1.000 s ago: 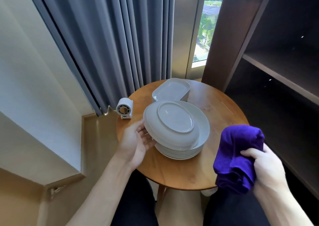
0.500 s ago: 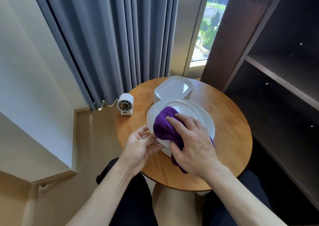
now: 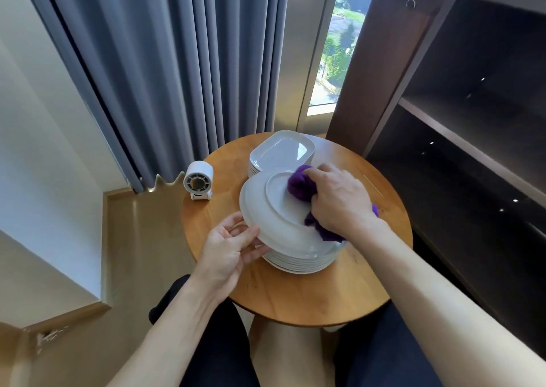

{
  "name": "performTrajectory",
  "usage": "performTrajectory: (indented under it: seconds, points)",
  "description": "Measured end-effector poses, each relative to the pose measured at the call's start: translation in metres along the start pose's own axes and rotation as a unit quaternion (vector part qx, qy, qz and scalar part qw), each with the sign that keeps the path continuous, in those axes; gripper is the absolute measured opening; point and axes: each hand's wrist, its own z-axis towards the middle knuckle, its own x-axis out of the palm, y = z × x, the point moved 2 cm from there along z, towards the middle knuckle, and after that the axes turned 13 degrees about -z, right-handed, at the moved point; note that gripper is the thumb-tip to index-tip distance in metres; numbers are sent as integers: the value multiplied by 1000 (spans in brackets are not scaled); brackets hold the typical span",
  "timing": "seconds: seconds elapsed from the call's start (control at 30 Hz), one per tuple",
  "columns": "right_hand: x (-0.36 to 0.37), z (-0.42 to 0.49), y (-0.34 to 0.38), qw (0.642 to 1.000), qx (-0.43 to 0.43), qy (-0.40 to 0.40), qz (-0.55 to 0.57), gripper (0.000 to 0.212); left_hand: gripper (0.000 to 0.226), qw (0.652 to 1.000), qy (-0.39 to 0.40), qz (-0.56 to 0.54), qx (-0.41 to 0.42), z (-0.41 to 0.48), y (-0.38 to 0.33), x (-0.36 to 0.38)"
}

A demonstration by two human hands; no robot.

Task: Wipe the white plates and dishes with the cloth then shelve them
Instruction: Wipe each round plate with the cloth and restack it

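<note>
A white plate (image 3: 271,206) lies upside down and tilted on a stack of white plates (image 3: 298,261) on the round wooden table (image 3: 319,295). My left hand (image 3: 229,250) holds the plate's near-left rim. My right hand (image 3: 339,200) grips a purple cloth (image 3: 300,184) and presses it on the plate's underside, toward its far right. Behind the round stack sits a stack of white rectangular dishes (image 3: 280,153).
A small white fan (image 3: 198,181) stands on the table's left edge. Dark wooden shelves (image 3: 472,138) rise at the right, close to the table. Grey curtains (image 3: 177,61) hang behind. My legs are under the table's near edge.
My right hand brought the cloth from the right onto the upturned plate, then slid it from the plate's near side toward its far right. My left hand kept hold of the rim.
</note>
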Motion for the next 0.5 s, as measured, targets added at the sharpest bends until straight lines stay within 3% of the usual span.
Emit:
performTrajectory:
  seconds: [0.2,0.5]
  points:
    - [-3,-46,-23,999,-4,28,15,45,41,1000,10,-3,5,2,0,0]
    - [-33,-18,46,993,-92,-55,48,43,35,1000,21,21,10,1,1,1]
